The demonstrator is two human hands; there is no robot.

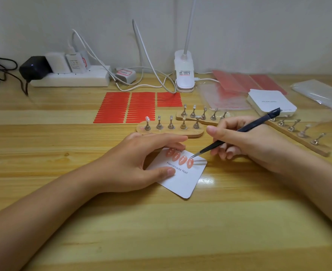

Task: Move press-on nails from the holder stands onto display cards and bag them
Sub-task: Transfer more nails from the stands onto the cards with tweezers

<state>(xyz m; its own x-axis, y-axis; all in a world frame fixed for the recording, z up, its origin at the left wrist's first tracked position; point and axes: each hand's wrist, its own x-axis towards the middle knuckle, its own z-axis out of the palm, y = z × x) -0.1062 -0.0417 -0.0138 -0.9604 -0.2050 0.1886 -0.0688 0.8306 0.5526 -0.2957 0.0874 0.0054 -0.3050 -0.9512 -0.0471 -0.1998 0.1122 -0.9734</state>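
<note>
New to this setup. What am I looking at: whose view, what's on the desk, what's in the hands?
There is no robot here. One head-worn camera looks down at a person's two bare hands on a wooden desk. The left hand pins a white display card printed "Handmade Nail", thumb on its face. Four pink press-on nails sit in a row on the card. The right hand grips dark tweezers, tip at the rightmost nail. Behind stand wooden holder stands with metal pegs, red adhesive strips, a stack of blank cards, clear bags, a clip lamp and a power strip.
</note>
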